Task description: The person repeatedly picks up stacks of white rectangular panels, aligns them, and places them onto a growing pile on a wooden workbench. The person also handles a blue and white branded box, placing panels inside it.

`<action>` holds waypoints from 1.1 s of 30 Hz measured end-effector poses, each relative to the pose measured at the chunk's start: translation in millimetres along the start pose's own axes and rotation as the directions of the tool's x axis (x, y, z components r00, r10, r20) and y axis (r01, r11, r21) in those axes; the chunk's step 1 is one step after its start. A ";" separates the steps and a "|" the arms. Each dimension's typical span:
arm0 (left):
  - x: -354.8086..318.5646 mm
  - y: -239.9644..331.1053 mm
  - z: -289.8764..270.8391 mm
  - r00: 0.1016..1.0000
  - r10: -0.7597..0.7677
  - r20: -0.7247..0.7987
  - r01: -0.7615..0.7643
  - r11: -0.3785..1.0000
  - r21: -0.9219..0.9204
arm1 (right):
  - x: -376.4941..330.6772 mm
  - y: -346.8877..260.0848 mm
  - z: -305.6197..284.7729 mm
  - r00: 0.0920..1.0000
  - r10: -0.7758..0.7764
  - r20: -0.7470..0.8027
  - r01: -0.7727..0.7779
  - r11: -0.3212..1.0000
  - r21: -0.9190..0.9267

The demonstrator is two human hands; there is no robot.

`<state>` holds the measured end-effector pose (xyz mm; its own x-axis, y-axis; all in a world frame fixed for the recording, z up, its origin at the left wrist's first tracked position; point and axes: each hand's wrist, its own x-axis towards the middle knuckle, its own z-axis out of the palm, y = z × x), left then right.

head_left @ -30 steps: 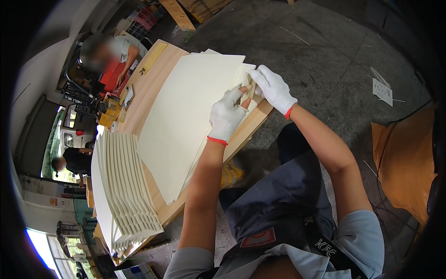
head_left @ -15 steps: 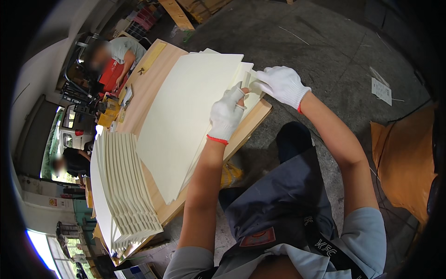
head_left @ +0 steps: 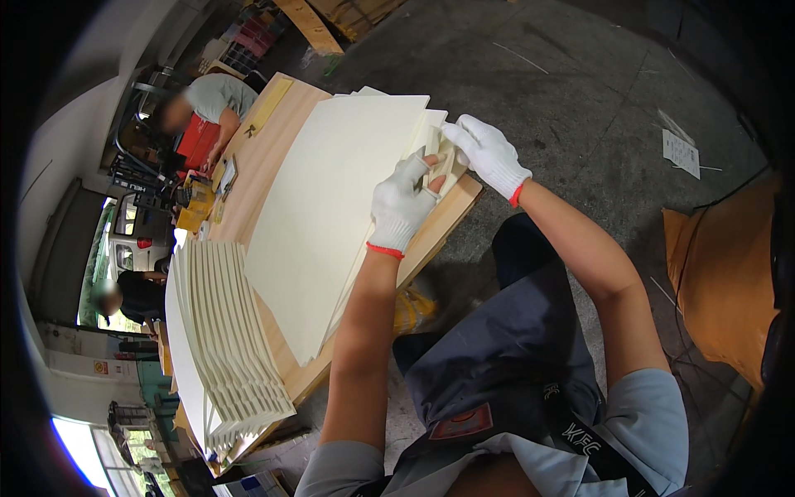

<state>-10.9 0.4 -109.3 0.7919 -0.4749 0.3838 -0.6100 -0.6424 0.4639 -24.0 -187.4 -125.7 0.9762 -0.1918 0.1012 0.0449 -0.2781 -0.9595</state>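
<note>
Large cream sheets [head_left: 331, 190] with curved outlines lie in a loose pile on the wooden table. My left hand [head_left: 400, 203], in a white knit glove with bare fingertips showing, is bent around the near right edge of the pile. Narrow cream flaps or strips [head_left: 447, 157] stick out by its fingers; whether they belong to the sheets I cannot tell. My right hand [head_left: 489, 153], also gloved in white with a red cuff, has its fingers drawn together at the far right corner of the pile. What lies between those fingertips is hidden.
A stack of bent cream sheets [head_left: 228, 331] stands at the table's left end. Yellow containers and small tools [head_left: 199, 203] lie along the far edge. A person [head_left: 219, 103] leans there, with another [head_left: 137, 294] further left. An orange-brown bag [head_left: 716, 282] stands at right.
My right hand has moved left and slightly inward, closer to my left hand, with its fingers more closed at the corner. My left hand has barely shifted.
</note>
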 end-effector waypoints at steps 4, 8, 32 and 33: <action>0.6 3.8 -2.4 1.000 0.003 0.014 -0.003 1.000 -0.015 | 0.4 3.8 -0.1 1.000 0.003 0.002 -0.003 1.000 0.000; 0.5 3.5 -1.4 1.000 -0.016 0.017 0.017 1.000 -0.027 | -0.3 2.4 -1.1 1.000 0.010 -0.001 -0.010 1.000 -0.022; 23.6 -10.8 5.7 0.999 0.037 0.003 -0.036 0.927 0.372 | 0.3 -1.6 -24.1 0.956 -0.194 0.219 0.292 0.645 -0.706; 27.7 -9.7 6.0 1.000 -0.004 0.025 -0.006 0.925 0.380 | 1.4 -0.9 -24.0 0.951 -0.210 0.227 0.308 0.622 -0.720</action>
<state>17.1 -10.2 -108.0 0.7949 -0.4872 0.3616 -0.5588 -0.8201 0.1236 -27.9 -210.0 -118.4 0.9672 0.0891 0.2378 0.1762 -0.9097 -0.3761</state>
